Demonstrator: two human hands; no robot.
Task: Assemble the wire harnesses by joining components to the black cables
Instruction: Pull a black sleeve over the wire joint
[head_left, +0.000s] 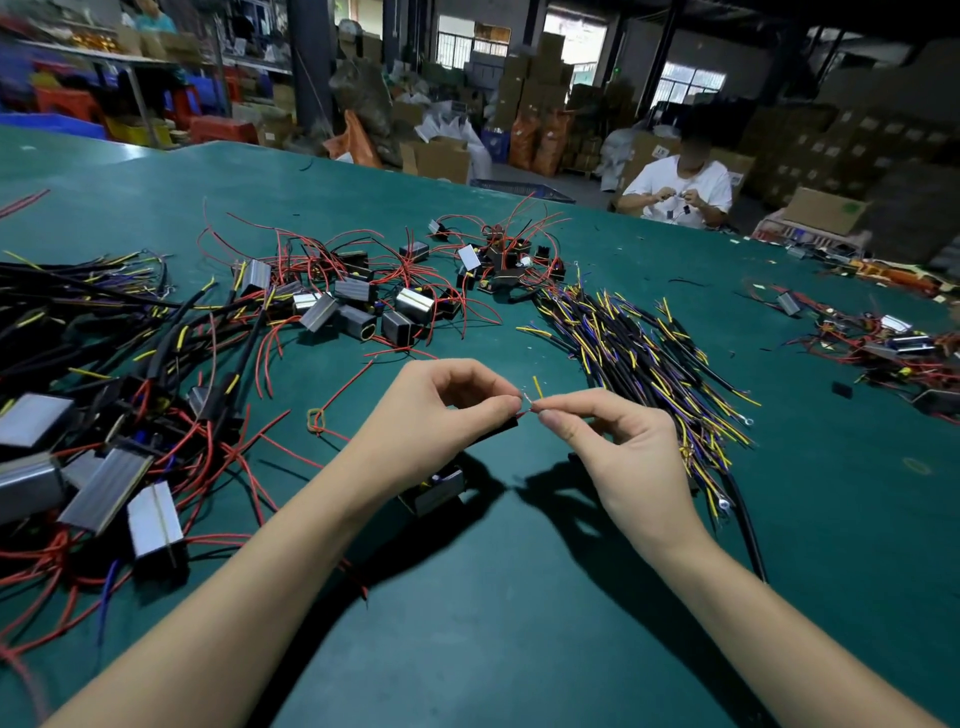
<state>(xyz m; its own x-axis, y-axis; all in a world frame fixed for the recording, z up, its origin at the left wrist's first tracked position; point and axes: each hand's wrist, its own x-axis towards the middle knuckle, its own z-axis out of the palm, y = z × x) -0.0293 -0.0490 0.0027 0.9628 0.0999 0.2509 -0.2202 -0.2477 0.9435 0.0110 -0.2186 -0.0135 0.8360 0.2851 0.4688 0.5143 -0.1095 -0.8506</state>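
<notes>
My left hand (436, 410) and right hand (618, 441) meet above the middle of the green table (519, 623), near its front edge. My left thumb and forefinger are pinched together on the end of a red wire (524, 411), with the other fingers curled round a black part (493, 431) I cannot identify. My right thumb and forefinger are pinched on a yellow wire (537, 387), whose free end sticks up between my 2 hands. The bare ends of the 2 wires touch between my fingertips. Below my left wrist a small grey and black component (436, 493) hangs or lies just above the table; I cannot tell which.

The unjoined black cables (649, 364), with yellow and purple leads, lie in a bundle to the right of my hands, running toward the far edge. Loose components with red wires (374, 306) are heaped toward the far middle. Toward the left edge lies a pile of cables and components (104, 441) tangled together. Another small heap (883, 343) sits near the right edge. Past the far right corner a person in a white shirt (680, 189) sits holding wires.
</notes>
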